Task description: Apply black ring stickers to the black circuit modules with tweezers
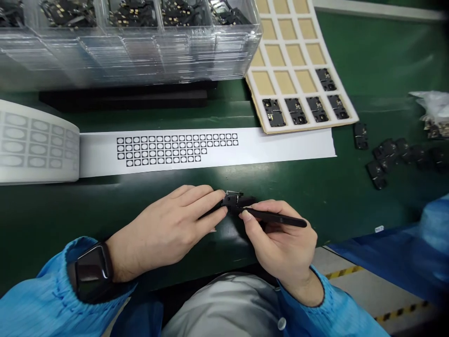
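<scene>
Between the thumb and fingers of my left hand (178, 220) is a small black plastic part (230, 200) with a bit of metal along its far edge. The hand is closed on its left side, close above the green table. My right hand (284, 238) grips a slim black stick-shaped tool (280, 218) with a rounded rear end. Its working end meets or nearly meets the right side of the part; fingertips hide the exact contact. Just beyond the hands lies a white label strip (280, 146) bearing rows of small black-framed oval stickers (168, 146).
The strip runs from a label roll (38, 173) at left. Stacked clear trays (140, 51) of black parts stand at the back. A white foam tray (312, 125) holds several black modules over the strip's end. Loose black parts (386, 150) and a plastic bag (431, 100) lie at right.
</scene>
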### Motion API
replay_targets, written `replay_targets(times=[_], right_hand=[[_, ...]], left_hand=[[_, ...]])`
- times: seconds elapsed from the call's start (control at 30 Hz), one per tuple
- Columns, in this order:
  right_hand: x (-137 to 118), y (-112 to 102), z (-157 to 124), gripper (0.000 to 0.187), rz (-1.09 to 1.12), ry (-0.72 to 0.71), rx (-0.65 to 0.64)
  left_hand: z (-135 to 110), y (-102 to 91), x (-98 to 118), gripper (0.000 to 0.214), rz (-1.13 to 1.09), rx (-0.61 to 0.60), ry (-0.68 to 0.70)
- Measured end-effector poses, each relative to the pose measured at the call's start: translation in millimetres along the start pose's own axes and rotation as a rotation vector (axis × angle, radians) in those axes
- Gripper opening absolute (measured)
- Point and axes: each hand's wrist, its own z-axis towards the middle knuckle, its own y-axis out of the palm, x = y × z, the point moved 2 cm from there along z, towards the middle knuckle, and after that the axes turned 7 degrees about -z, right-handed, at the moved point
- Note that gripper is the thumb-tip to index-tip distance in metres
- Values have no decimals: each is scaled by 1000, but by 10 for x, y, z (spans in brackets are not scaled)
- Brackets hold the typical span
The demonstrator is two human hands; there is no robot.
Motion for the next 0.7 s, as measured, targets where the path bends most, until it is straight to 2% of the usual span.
replay_targets(times=[0.17, 0.4, 0.7], right_hand=[[-17, -2, -17, 19, -54, -95, 22], [-172, -24, -12, 28, -206, -364, 38], [-134, -112, -24, 33, -291, -403, -14]], left_hand=[[56, 2, 54, 40, 30, 0, 6], [106, 24, 109, 40, 13, 15, -15], [152, 44, 138, 40, 1, 25, -23]])
